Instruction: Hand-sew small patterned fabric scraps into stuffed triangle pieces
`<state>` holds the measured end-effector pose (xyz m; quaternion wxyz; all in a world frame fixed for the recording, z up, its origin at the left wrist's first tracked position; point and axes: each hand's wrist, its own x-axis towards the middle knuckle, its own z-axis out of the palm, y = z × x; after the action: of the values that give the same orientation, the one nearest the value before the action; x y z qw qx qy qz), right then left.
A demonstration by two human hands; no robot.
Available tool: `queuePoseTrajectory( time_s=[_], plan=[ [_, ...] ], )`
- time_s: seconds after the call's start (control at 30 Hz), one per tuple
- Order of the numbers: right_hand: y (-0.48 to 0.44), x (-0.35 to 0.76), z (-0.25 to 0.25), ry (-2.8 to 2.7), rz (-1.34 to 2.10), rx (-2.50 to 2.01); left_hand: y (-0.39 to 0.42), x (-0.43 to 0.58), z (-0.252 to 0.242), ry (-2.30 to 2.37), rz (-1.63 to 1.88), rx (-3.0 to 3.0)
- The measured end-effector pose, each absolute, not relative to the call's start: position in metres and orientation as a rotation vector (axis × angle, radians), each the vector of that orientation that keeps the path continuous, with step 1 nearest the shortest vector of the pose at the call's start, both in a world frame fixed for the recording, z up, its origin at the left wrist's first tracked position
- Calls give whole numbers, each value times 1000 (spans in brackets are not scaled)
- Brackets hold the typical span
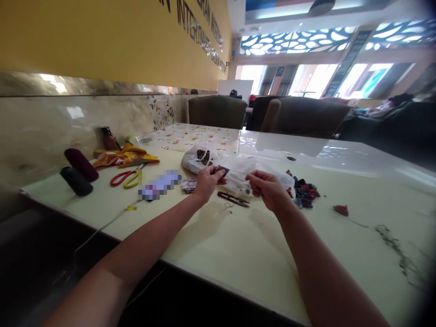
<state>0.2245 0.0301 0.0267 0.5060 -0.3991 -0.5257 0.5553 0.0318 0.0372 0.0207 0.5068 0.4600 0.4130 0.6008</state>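
Note:
My left hand pinches a small dark red fabric piece above the pale table. A thin thread runs from that piece to my right hand, whose fingers are pinched on it. Both hands hover just in front of a white plastic bag. Small black thread snips lie on the table right below and between the hands. A heap of dark and red fabric scraps sits just right of my right hand.
Red and yellow scissors, two dark thread spools and yellow-orange cloth lie at the left by the wall. A loose red scrap and thread clippings lie at the right. Armchairs stand behind the table.

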Motion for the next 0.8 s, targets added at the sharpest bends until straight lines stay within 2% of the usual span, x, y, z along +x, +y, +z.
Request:
queuePoseTrajectory(
  time_s=[0.4,0.63,0.8],
  plan=[
    [30,226,32,-1493,1107,-1101,-10,-120,12,1297,1674,940],
    [36,239,27,-1579,980,-1166,-35,-152,2,1336,1727,899],
    [38,245,26,-1677,1044,-1154,-47,-158,1,1333,1742,904]
  ],
)
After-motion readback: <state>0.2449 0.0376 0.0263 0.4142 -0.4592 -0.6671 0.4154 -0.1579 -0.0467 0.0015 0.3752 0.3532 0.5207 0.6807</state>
